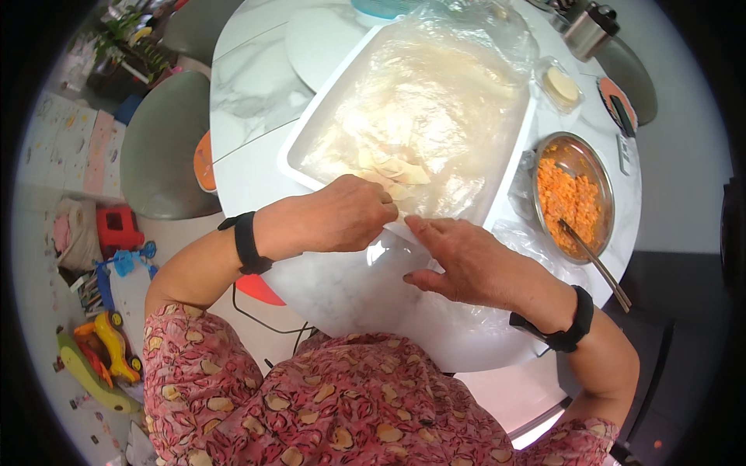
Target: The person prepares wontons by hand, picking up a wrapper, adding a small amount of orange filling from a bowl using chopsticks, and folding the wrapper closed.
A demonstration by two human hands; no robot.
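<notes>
A white rectangular tray [310, 124] stands on the marble-patterned table before me, lined or covered with crinkled clear plastic film [431, 76]. Thin pale sheets that look like dough wrappers [399, 172] lie at its near end. My left hand [344, 212] is curled over the tray's near edge beside these sheets; whether its hidden fingertips pinch anything is unclear. Just right of it, my right hand [478, 262] has its thumb spread from the fingers, index fingertip by the tray's near rim. Nothing shows in its grasp.
To the right, a steel bowl [609, 198] holds an orange minced mixture [565, 198] and chopsticks [600, 271]. Beyond it are a clear plastic box [542, 87] with pale round pieces [560, 84] and a metal canister [588, 32]. Grey chairs [166, 157] and toys [113, 343] are left.
</notes>
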